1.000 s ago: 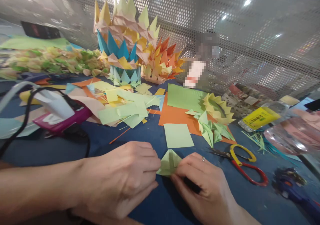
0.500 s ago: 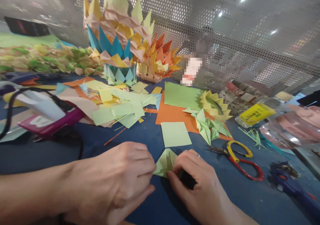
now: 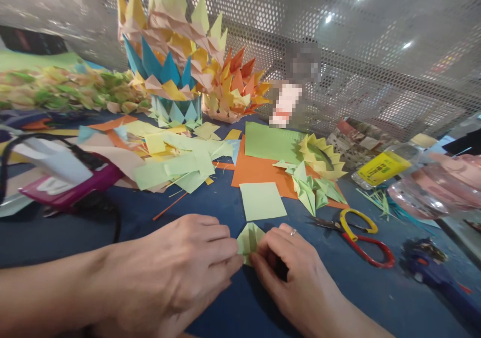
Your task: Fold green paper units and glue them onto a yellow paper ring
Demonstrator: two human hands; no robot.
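Note:
A small folded piece of pale green paper [image 3: 249, 237] lies on the blue table between my hands, with a point at its far end and a crease down its middle. My left hand [image 3: 184, 268] is curled against its left edge, fingers bent down onto it. My right hand [image 3: 287, 263], a ring on one finger, pinches its right side between thumb and fingers. Both hands cover much of the paper's near part. Just beyond it a flat pale green paper square [image 3: 262, 201] rests partly on an orange sheet [image 3: 252, 171].
Scissors [image 3: 349, 230] and a blue glue gun [image 3: 428, 268] lie at right, near a bottle [image 3: 383, 169]. Folded green pieces [image 3: 306, 185] and a yellow paper ring [image 3: 323, 157] lie beyond. Paper scraps [image 3: 184, 160], a purple device [image 3: 71, 180] and a tall folded-paper model [image 3: 176, 62] stand left.
My left hand has shifted slightly right, closer to my right hand. Less of the folded paper shows between them. The whole view has drifted a little.

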